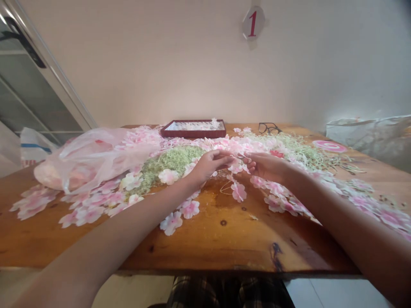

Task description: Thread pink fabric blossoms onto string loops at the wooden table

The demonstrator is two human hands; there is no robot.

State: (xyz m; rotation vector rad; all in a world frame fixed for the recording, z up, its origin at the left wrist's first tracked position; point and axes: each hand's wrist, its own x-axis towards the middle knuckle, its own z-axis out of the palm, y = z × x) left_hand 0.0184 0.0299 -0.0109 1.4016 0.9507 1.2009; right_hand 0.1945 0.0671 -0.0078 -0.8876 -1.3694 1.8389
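Observation:
Above the middle of the wooden table [224,239], my left hand [213,164] is closed in a pinch on a pale pink blossom. Facing it from the right, my right hand [261,164] has its fingers pressed together around something small and pale that I cannot make out. A short gap parts the fingertips of the two hands. Just below them hangs a pink flower [239,191] near a thin looped stem. Pink and white blossoms lie behind both hands, with a red flower [276,154] near the right one.
A pink plastic bag [93,158] and green stems [173,160] lie at the left. At the back are a dark red tray [167,131] and glasses [269,128]. More thin green stems [308,154] and a round pink disc [330,146] lie at the right.

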